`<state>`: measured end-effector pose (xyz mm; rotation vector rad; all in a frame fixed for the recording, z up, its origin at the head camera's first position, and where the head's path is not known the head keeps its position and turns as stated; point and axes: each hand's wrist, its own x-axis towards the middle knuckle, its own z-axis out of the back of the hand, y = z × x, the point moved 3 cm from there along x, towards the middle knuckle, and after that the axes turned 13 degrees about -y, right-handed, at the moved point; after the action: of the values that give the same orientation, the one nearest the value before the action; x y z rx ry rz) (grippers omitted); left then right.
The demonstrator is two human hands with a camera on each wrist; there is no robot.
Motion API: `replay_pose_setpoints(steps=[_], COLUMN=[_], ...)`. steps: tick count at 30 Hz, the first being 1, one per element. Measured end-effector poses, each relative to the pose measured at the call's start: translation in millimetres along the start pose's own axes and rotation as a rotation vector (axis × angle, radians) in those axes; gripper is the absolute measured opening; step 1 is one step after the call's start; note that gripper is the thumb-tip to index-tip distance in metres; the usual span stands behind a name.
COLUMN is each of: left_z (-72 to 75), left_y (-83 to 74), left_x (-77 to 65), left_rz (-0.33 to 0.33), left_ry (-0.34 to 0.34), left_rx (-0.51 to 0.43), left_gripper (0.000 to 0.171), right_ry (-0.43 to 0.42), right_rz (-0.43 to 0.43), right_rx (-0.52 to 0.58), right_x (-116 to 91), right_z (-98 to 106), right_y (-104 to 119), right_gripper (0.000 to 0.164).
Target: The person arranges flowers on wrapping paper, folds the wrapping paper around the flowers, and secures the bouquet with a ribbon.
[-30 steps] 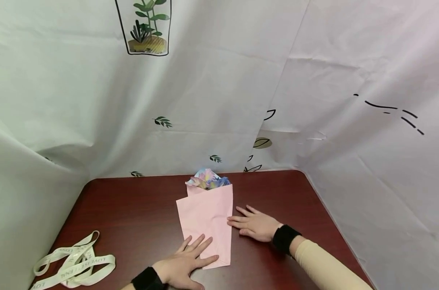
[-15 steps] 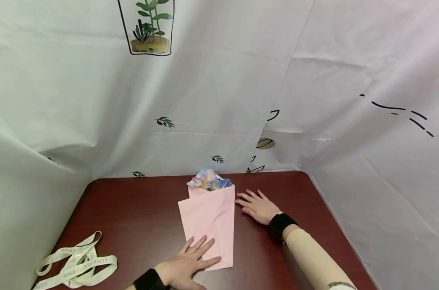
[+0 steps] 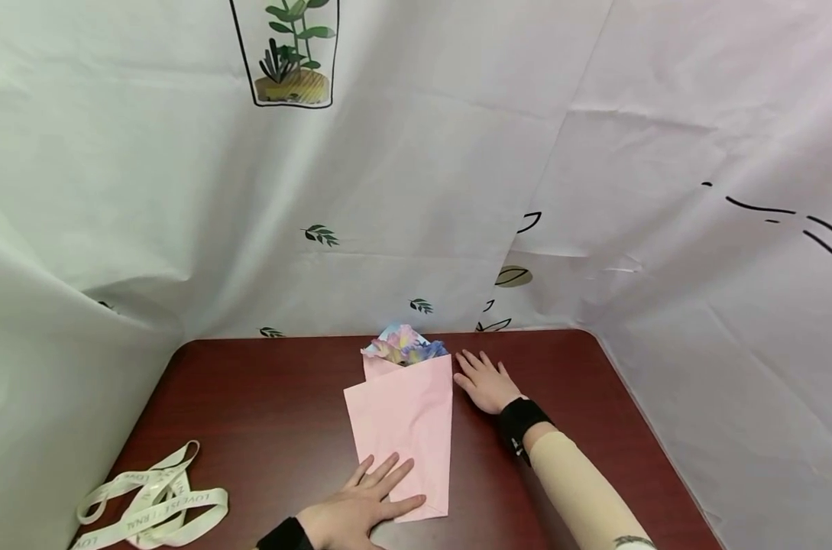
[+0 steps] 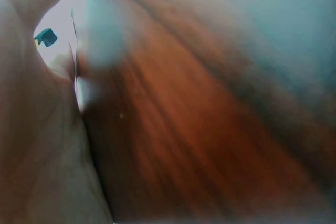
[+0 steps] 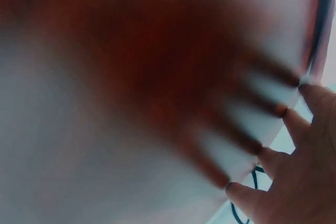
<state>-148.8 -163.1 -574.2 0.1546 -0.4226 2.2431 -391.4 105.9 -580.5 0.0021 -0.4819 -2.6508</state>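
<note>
A flat bouquet wrapped in pink paper [image 3: 405,420] lies on the dark red table, its pink and blue flowers [image 3: 405,345] showing at the far end. My left hand [image 3: 357,508] rests with spread fingers over the wrapper's near lower left part. Beside the wrapper's upper right edge, my right hand [image 3: 486,382] lies spread on the table, fingertips close to the paper and flowers. In the right wrist view the fingers of the right hand [image 5: 294,166] are straight, above their reflections in the tabletop. The left wrist view shows part of the left hand [image 4: 42,119] low over the wood.
A loose heap of cream printed ribbon [image 3: 157,504] lies at the table's left. The table [image 3: 271,412] has rounded far corners. A white curtain [image 3: 416,168] with leaf prints hangs behind it and along both sides.
My right hand has slid away from me along the wrapper's right edge, from its middle to near the flowers. The left hand stays on the paper. The head view has shifted slightly.
</note>
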Motion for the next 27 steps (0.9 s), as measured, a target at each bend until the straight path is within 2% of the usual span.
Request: replay_pose_setpoints(steps=[2,5,8,9,12,15,17,20,25,27], left_z=[-2.0,-4.7,-5.6,-5.7,-5.3,-4.8,-4.9,-5.5,-6.4,-6.7], left_y=[0.5,2.2,3.0,3.2,3.2,1.9,0.8,-1.0,-4.0,-5.4], left_x=[-0.3,-2.4,-5.7,-6.7,-8.5,-9.4,-10.0,-11.3,-11.2,-10.5], left_rz=[-0.006,-0.022,-0.038,-0.041,-0.037,-0.02,-0.006,0.002,0.011,0.005], left_ry=[-0.01,-0.038,-0.069,-0.074,-0.078,-0.069,-0.063,-0.06,-0.06,-0.067], left_rx=[0.003,0.022,0.043,0.044,0.025,-0.023,-0.056,-0.095,-0.212,-0.253], left_gripper=[0.082,0.083,0.082,0.081,0.079,0.078,0.079,0.078,0.077,0.077], right_ry=[-0.04,-0.197,-0.245,-0.222,-0.06,0.081,0.133,0.152,0.124,0.114], right_rz=[-0.039,-0.085,-0.208,-0.25,-0.42,-0.476,-0.485,-0.508,-0.569,-0.576], right_rx=[0.087,0.246,0.49,0.588,0.842,0.97,1.015,1.109,1.333,1.39], right_x=[-10,-26,-51,-60,-92,-114,-126,-136,-146,-149], right_z=[0,-6,-2,-3,0,-11,-18,-29,-44,-49], right_y=[0,-2,19,28,66,87,97,106,115,116], right_gripper=[0.071,0.076,0.076,0.077,0.079,0.069,0.057,0.045,0.055,0.057])
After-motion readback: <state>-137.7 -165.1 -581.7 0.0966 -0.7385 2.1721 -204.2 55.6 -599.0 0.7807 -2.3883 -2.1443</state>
